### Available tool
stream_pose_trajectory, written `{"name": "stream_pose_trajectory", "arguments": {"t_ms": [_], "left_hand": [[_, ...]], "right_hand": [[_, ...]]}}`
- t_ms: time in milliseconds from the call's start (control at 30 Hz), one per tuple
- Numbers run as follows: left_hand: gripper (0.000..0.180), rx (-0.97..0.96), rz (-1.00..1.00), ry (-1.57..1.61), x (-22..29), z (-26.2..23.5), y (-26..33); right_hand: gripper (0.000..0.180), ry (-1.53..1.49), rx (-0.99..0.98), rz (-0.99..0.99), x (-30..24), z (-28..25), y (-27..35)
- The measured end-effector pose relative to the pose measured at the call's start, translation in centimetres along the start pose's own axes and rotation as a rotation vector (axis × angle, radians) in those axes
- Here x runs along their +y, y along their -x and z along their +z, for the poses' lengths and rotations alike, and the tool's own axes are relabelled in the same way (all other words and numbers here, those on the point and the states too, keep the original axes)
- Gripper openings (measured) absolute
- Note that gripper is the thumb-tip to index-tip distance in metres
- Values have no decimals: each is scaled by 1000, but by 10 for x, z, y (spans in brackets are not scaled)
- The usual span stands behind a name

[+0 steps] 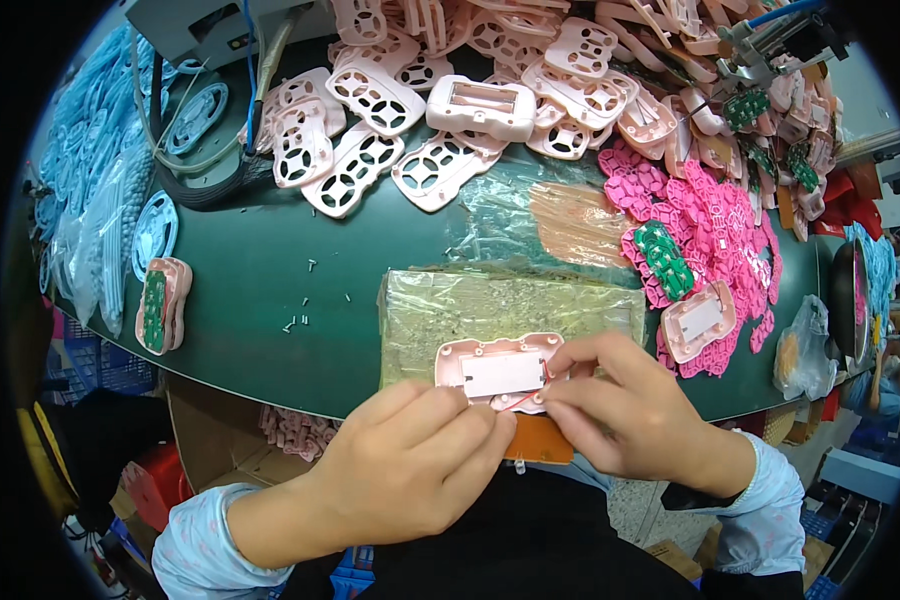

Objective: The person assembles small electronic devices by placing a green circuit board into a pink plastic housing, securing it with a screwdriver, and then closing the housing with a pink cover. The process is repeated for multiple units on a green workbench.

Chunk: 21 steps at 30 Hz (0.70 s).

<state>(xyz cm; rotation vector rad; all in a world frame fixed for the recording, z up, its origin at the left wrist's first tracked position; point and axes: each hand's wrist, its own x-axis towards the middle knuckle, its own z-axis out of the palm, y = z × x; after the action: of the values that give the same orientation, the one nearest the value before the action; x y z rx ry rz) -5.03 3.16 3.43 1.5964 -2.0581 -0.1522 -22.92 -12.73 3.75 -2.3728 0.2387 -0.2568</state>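
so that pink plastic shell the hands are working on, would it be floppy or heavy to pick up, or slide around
The pink shell looks moulded and thin-walled with a hollow back, so probably stiff and light. Both the left hand and right hand pinch it at its near edge, hinting it shifts easily. The thin red wire at that edge looks floppy and easily snagged.

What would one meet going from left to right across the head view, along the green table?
Blue plastic parts in bags → pink shell holding a green circuit board → small loose screws → pink shell under both hands → pink shell with a white panel → clear plastic bag.
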Motion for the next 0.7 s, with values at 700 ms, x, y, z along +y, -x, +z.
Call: {"name": "stream_pose_trajectory", "arguments": {"t_ms": [700], "left_hand": [[39,-150,-617,512,-19,-5,-29]], "right_hand": [[37,208,-21,-304,19,-10,-12]]}}
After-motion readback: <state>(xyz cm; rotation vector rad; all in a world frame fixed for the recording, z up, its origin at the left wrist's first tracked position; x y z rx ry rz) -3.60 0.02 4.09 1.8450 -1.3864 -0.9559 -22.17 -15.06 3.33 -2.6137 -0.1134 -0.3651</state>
